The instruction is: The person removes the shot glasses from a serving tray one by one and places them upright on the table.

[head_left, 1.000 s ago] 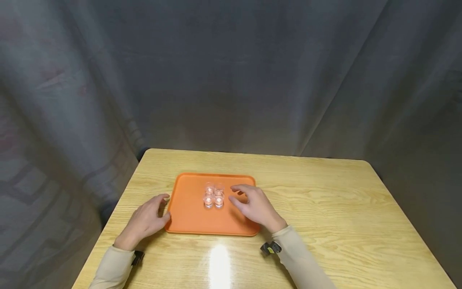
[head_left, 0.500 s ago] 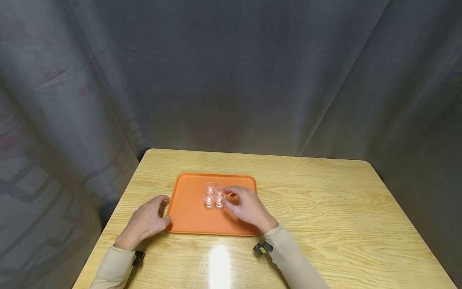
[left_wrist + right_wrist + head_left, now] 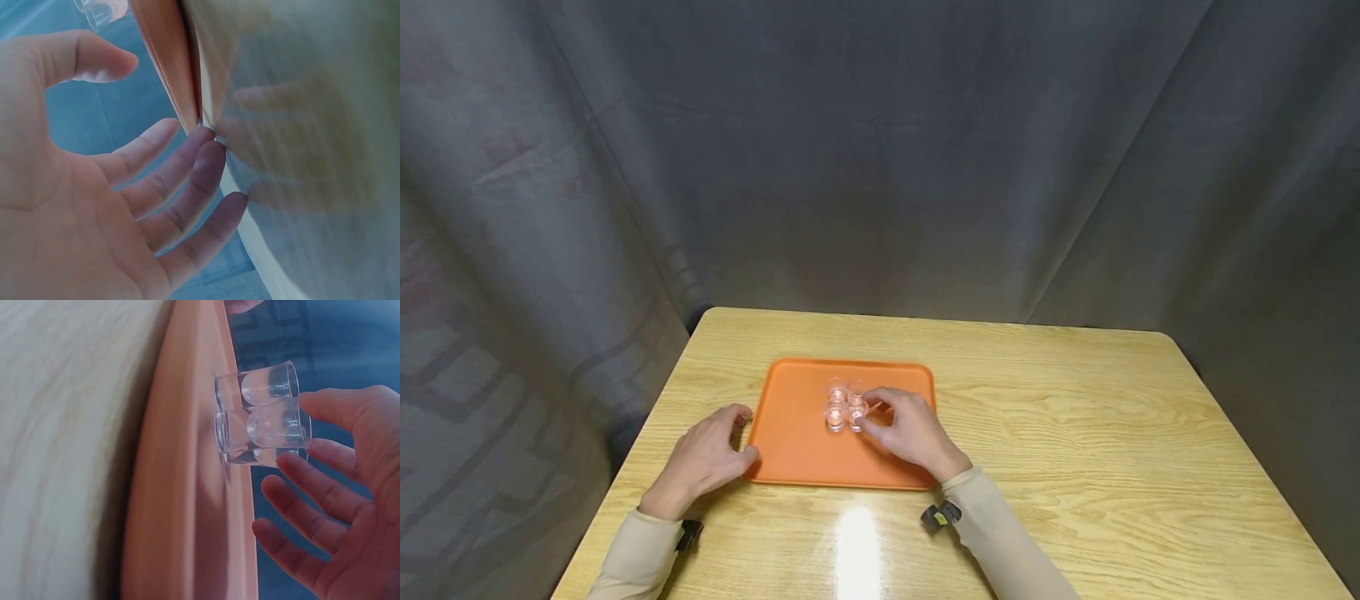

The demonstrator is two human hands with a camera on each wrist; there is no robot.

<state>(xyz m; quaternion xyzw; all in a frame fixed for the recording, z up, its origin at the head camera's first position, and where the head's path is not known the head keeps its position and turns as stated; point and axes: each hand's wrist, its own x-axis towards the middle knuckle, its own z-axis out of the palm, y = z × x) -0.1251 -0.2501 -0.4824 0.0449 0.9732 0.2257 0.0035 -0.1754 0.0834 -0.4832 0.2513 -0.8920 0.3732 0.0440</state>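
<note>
Several small clear shot glasses stand upright in a tight cluster on an orange tray. My right hand reaches over the tray from the right, thumb and fingers around the rim of the near right shot glass. In the right wrist view the thumb lies at one side of that rim and the index and middle fingertips at the other. My left hand rests beside the tray's left edge, holding nothing. Its fingers are loosely bent, with fingertips down at the table surface and the thumb raised near the tray's rim.
The tray lies on the left part of a light wooden table. Behind and around the table hangs a dark grey curtain. A small dark wrist camera sits below the right wrist, another dark device at the left.
My right hand has moved left across the tray to the near right shot glass, and its thumb and fingers have drawn in around the rim. The left hand stays in place.
</note>
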